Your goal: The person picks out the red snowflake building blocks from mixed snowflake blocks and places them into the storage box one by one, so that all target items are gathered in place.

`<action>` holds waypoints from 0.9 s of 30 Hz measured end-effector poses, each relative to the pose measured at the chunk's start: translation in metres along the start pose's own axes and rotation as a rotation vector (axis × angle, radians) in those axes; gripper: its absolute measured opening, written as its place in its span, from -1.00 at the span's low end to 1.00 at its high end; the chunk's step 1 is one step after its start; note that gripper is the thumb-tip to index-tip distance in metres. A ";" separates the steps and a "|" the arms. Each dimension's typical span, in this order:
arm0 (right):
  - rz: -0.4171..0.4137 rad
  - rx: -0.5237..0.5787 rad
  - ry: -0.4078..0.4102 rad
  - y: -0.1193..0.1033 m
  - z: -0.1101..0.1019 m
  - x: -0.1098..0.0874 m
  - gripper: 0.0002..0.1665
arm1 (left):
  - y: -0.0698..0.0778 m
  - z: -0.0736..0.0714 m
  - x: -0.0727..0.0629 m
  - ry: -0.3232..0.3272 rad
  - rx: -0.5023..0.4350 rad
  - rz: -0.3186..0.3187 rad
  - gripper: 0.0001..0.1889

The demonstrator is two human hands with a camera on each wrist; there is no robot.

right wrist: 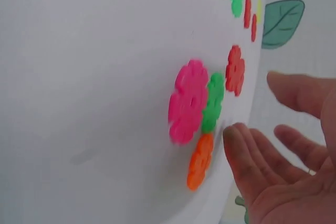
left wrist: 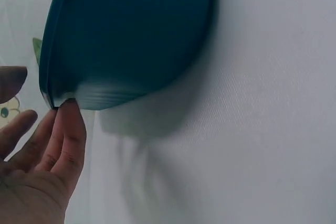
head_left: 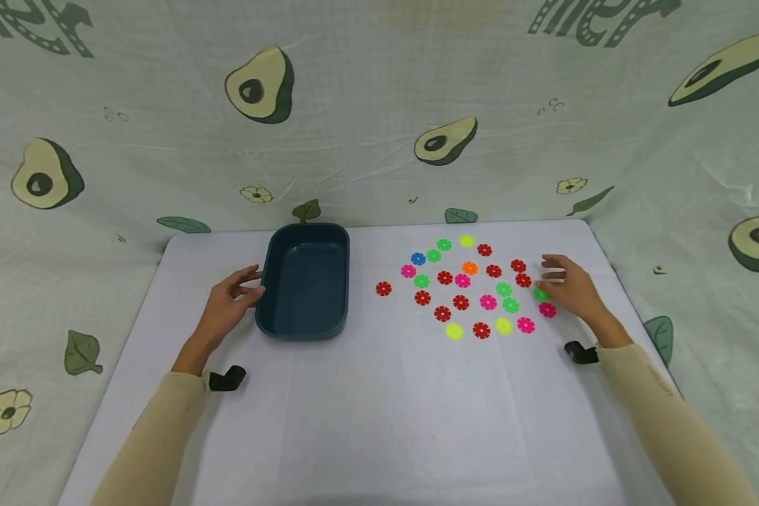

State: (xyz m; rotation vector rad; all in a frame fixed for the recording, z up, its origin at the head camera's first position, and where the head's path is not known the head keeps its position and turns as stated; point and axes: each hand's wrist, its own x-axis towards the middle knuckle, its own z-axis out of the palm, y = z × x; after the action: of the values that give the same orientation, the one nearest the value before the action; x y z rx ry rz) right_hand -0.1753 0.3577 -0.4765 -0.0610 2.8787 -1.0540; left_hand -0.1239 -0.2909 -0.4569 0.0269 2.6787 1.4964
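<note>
My left hand [head_left: 232,302] is at the left side of a dark teal rectangular tub [head_left: 270,316]. In the left wrist view, fingertips [left wrist: 70,109] touch the outside just under its rim, while the thumb stands apart. My right hand [head_left: 575,292] hovers at the right end of a spread of colourful notched plastic discs, holding nothing. Its fingers are relaxed, with thumb and fingertips apart. Closest to them lie a green disc [right wrist: 212,103], an orange disc [right wrist: 200,161], a pink disc [right wrist: 188,102] and a red disc [right wrist: 235,71]. The orange one is hidden by the hand in the head view.
Several more discs, among them a blue disc [head_left: 419,258] and a yellow disc [head_left: 454,331], lie scattered right of the tub on the white table [head_left: 379,422]. One red disc [head_left: 384,289] sits nearest the tub. An avocado-print cloth [head_left: 354,169] hangs behind the table.
</note>
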 end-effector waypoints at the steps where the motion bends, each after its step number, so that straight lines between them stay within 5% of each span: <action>1: 0.023 0.010 -0.001 0.000 0.001 0.001 -0.29 | 0.000 0.001 0.000 0.004 -0.010 -0.008 -0.37; 8: 0.171 0.080 -0.016 -0.008 0.005 0.007 -0.33 | 0.002 0.002 0.000 0.027 -0.096 -0.091 -0.41; 14: 0.246 0.140 -0.034 -0.013 0.002 0.007 -0.31 | 0.001 0.001 0.006 -0.017 -0.163 -0.146 -0.40; 27: 0.224 0.120 -0.069 -0.011 0.006 0.015 -0.36 | 0.003 -0.005 0.012 -0.097 -0.230 -0.279 -0.41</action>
State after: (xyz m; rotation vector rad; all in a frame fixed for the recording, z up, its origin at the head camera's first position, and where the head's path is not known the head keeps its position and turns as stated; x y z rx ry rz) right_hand -0.1892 0.3443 -0.4749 0.2216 2.6765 -1.1522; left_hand -0.1364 -0.2929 -0.4522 -0.2674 2.3058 1.6494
